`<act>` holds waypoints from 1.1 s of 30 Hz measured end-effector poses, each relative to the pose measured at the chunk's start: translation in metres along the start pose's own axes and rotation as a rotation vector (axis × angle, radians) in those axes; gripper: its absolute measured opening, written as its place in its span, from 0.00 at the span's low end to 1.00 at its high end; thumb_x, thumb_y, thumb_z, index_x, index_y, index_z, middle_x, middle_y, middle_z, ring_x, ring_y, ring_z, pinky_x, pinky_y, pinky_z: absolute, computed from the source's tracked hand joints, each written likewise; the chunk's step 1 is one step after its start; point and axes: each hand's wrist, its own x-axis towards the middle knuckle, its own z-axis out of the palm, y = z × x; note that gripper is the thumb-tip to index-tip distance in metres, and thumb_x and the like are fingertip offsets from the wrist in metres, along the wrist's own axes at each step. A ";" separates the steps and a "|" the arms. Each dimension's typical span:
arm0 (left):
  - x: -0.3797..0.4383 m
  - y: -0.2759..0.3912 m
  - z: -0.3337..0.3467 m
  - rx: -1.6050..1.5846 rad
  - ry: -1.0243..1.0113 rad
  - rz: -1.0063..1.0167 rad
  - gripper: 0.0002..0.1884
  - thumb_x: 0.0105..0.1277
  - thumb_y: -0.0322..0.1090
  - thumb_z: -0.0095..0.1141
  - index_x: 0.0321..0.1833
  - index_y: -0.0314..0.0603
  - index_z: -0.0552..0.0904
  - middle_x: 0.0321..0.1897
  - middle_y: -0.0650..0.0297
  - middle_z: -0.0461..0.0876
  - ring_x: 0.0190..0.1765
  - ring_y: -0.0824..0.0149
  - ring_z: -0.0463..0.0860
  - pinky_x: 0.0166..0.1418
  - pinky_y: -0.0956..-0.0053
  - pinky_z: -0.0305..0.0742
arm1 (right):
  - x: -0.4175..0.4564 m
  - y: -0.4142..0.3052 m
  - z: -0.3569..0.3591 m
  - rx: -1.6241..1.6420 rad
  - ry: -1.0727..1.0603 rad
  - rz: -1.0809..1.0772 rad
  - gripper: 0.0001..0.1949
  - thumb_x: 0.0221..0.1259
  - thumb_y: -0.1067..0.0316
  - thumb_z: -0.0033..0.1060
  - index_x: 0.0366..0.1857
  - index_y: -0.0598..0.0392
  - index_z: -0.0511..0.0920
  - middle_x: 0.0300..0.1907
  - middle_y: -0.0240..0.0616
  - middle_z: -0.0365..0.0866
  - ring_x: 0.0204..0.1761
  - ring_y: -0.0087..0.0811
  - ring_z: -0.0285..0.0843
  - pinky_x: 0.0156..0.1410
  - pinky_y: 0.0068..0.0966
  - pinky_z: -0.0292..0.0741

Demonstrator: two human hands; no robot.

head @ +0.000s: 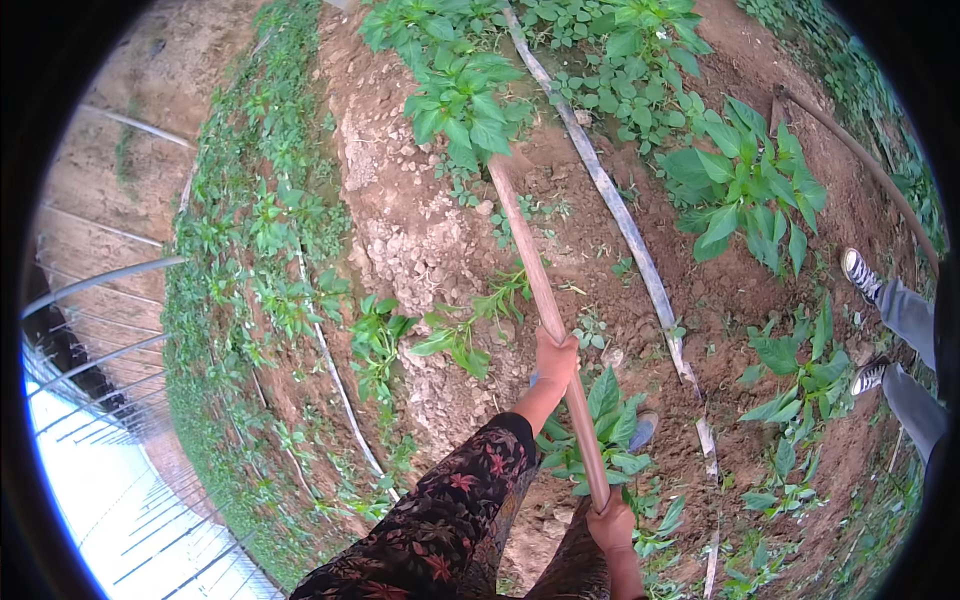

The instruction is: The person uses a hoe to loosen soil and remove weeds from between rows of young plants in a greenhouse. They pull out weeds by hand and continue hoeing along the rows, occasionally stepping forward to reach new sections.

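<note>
My left hand (556, 361) grips the middle of a long wooden tool handle (525, 244). My right hand (612, 519) is closed around its near end, lower in the view. The handle slants up and away to a leafy pepper plant (469, 105); the tool's head is hidden by leaves there. Under the handle, between my hands, stands a small pepper plant (600, 435), with one of my shoes (643, 431) beside it. A thin uprooted-looking green plant (465, 337) leans over the soil left of the handle.
A flat grey drip-irrigation tape (600, 176) runs along the bed. Right of it grow larger pepper plants (742, 184). Another person's legs in sneakers (862, 276) stand at the right, near a second long-handled tool (862, 142). Greenhouse frame bars (105, 277) show at left.
</note>
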 end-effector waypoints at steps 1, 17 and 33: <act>0.006 0.003 0.006 0.035 0.007 -0.010 0.17 0.57 0.30 0.54 0.43 0.41 0.61 0.21 0.60 0.72 0.16 0.67 0.73 0.18 0.72 0.67 | 0.007 -0.001 -0.004 0.002 0.009 -0.006 0.18 0.40 0.65 0.61 0.37 0.59 0.70 0.23 0.55 0.77 0.29 0.56 0.77 0.34 0.45 0.75; -0.124 -0.051 0.037 -0.031 -0.134 -0.136 0.19 0.56 0.30 0.54 0.46 0.43 0.59 0.18 0.64 0.68 0.14 0.71 0.69 0.14 0.76 0.62 | -0.106 0.082 -0.028 -0.092 -0.045 0.156 0.20 0.39 0.59 0.68 0.32 0.57 0.68 0.24 0.55 0.78 0.29 0.55 0.78 0.36 0.45 0.75; -0.084 -0.037 -0.009 -0.100 -0.025 -0.246 0.18 0.58 0.28 0.55 0.45 0.45 0.60 0.25 0.64 0.69 0.17 0.71 0.70 0.17 0.76 0.67 | -0.072 0.042 -0.003 -0.130 -0.067 0.110 0.18 0.42 0.63 0.59 0.37 0.60 0.68 0.23 0.56 0.78 0.28 0.56 0.78 0.36 0.46 0.76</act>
